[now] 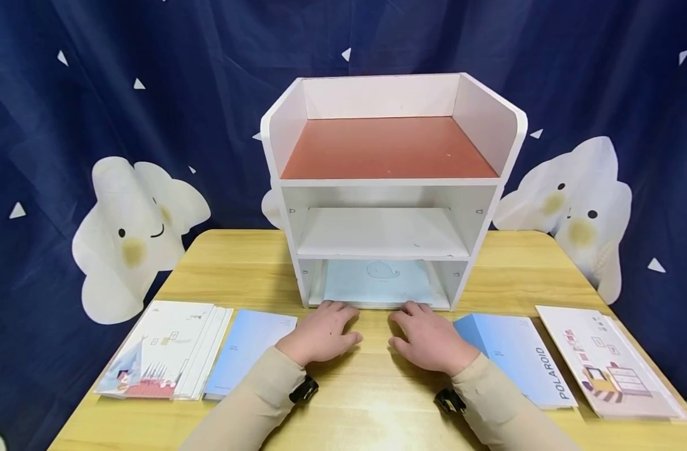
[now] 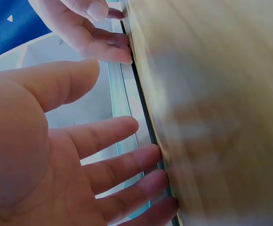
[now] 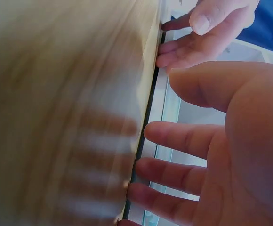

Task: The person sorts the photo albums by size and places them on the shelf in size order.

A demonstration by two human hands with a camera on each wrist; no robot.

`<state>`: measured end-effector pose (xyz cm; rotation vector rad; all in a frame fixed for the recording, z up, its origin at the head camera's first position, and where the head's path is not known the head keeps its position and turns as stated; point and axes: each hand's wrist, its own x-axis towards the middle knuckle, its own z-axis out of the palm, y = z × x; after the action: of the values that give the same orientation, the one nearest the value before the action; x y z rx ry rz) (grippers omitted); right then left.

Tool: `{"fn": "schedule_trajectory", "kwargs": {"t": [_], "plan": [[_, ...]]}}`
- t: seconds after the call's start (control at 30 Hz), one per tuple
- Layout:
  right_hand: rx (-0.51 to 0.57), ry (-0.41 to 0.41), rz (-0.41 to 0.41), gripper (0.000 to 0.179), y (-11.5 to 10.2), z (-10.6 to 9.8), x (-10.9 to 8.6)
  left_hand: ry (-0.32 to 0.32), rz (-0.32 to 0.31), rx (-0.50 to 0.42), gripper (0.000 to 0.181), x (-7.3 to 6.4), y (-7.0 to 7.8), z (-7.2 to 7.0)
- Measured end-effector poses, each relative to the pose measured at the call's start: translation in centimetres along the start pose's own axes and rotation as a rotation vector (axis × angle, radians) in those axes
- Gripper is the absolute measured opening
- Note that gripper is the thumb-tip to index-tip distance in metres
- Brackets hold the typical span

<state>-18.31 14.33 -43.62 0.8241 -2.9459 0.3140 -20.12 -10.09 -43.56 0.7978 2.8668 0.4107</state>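
A small white shelf unit (image 1: pixel 384 233) with a reddish-brown top panel stands on the wooden table. In its bottom compartment lies a pale blue, flat item with a whale drawing (image 1: pixel 349 283), probably a book or notebook. My left hand (image 1: pixel 327 333) is at the left part of the unit's lower front edge, its fingers (image 2: pixel 122 162) extended with the tips right at the base. Facing it, my right hand (image 1: pixel 430 338) reaches the right part of that edge, fingers (image 3: pixel 174 174) nearly straight. Both palms face inward, and nothing is held.
On the left lie several overlapping white illustrated books (image 1: pixel 168 347) and a blue book (image 1: pixel 253 344). To the right are a thick blue book marked POLAROID (image 1: pixel 512 357) and white illustrated books (image 1: pixel 616 363). A dark blue curtain (image 1: pixel 236 75) hangs behind the table (image 1: pixel 371 401).
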Motion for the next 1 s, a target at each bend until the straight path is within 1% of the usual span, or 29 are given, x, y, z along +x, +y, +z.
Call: {"fn": "schedule_trajectory", "kwargs": {"t": [0.27, 0.47, 0.6, 0.67, 0.77, 0.87, 1.0], "plan": [[-0.004, -0.015, 0.003, 0.038, 0.2, 0.1, -0.1, -0.023, 0.013, 0.022, 0.055, -0.1, 0.0, -0.1], [0.016, -0.025, 0.001, 0.037, 0.1, 0.0, -0.2, -0.034, 0.018, 0.004, 0.056, -0.3, -0.2, -0.3], [0.032, -0.029, -0.001, 0.035, 0.0, -0.2, -0.1, -0.050, 0.018, -0.011, 0.058, -0.4, -0.4, -0.7], [0.041, -0.027, -0.007, 0.035, 0.1, -0.3, 0.0, -0.050, 0.011, -0.023, 0.057, -0.7, -0.6, -1.1], [0.047, -0.035, -0.024, 0.033, 0.1, -0.3, 0.1, -0.039, -0.015, -0.048, 0.057, -1.5, -1.0, -2.1], [0.051, -0.055, -0.037, 0.033, 0.0, -0.4, 0.0, -0.025, -0.062, -0.058, 0.057, -2.7, -1.8, -3.2], [0.060, -0.065, -0.032, 0.034, 0.2, -0.5, -0.3, -0.005, -0.132, -0.023, 0.062, -4.3, -3.4, -5.0]]}}
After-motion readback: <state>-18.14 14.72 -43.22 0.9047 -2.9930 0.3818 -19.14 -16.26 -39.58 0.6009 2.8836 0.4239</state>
